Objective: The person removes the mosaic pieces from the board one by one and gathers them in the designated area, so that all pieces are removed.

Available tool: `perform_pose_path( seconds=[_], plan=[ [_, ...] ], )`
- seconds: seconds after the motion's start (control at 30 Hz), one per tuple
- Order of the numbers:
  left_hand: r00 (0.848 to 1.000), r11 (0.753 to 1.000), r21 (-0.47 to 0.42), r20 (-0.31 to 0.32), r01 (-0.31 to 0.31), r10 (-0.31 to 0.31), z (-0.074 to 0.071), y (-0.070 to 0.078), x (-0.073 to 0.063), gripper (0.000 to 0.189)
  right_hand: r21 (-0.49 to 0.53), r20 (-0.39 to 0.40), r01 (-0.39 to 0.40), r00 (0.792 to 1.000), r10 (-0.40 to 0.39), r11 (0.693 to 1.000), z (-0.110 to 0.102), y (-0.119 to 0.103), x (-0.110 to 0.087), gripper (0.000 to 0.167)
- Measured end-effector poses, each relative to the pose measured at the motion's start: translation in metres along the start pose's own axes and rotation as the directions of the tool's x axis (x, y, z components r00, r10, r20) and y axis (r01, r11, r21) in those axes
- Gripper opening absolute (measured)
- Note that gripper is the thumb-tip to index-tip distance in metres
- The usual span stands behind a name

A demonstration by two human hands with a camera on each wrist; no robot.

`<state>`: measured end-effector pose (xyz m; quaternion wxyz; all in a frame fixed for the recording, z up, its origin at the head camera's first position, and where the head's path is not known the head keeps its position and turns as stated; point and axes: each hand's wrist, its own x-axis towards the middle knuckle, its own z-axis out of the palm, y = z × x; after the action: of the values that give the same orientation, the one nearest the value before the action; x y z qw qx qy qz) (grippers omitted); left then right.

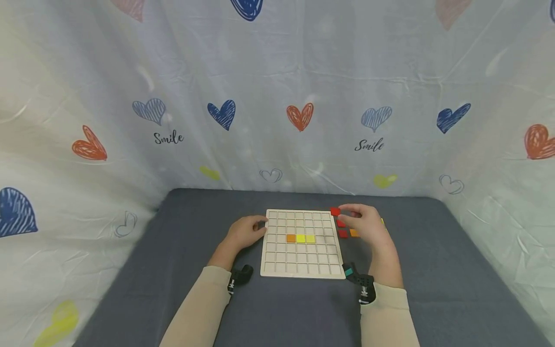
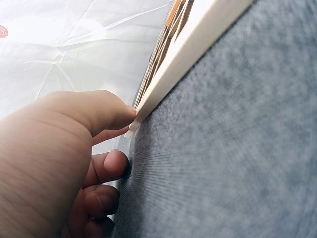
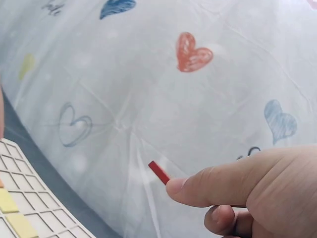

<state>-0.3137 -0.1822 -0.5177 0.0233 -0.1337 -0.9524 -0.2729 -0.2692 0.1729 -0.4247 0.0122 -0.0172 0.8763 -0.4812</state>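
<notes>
A pale wooden grid board [image 1: 273,267] lies flat on the dark cloth. In its cells, an orange tile [image 1: 291,238] and two yellow tiles [image 1: 300,238] sit side by side. My left hand [image 1: 244,232] holds the board's left edge with thumb and forefinger; the left wrist view shows the thumb [image 2: 116,110] against the rim and the other fingers curled below. Between thumb and fingertips, my right hand [image 1: 368,224] pinches a red square tile [image 1: 335,211] near the board's far right corner. In the right wrist view this tile [image 3: 159,172] is tilted and off the table.
To the right of the board lie red tiles [image 1: 343,233] and an orange tile [image 1: 354,233], partly under the right hand. A yellow bit [image 1: 382,221] shows behind that hand. A white curtain [image 1: 260,159] with printed hearts stands behind the table [image 1: 286,313].
</notes>
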Motion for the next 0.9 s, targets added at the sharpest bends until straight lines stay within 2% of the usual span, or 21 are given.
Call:
perform_pose_path(
  seconds=[0.23, 0.57, 0.73, 0.9],
  plan=[
    [1.0, 1.0, 0.007, 0.001, 0.008, -0.008, 0.0, 0.0, 0.0, 0.037, -0.017, 0.005, -0.044, 0.999, 0.044, 0.999, -0.011, 0.015, -0.001, 0.046],
    [1.0, 1.0, 0.012, 0.0, 0.007, -0.007, 0.0, -0.001, 0.001, 0.037, -0.094, 0.014, -0.081, 0.996, 0.083, 0.992, -0.016, 0.043, 0.002, 0.042],
    [1.0, 1.0, 0.011, -0.011, 0.002, -0.002, 0.001, -0.001, 0.001, 0.036, -0.173, 0.052, -0.062, 0.996, 0.072, 0.983, -0.02, 0.057, 0.003, 0.041],
    [1.0, 1.0, 0.003, -0.007, 0.002, -0.002, 0.0, 0.0, 0.0, 0.036, -0.213, 0.116, -0.096, 0.986, 0.123, 0.972, -0.018, 0.068, 0.006, 0.04]
  ],
)
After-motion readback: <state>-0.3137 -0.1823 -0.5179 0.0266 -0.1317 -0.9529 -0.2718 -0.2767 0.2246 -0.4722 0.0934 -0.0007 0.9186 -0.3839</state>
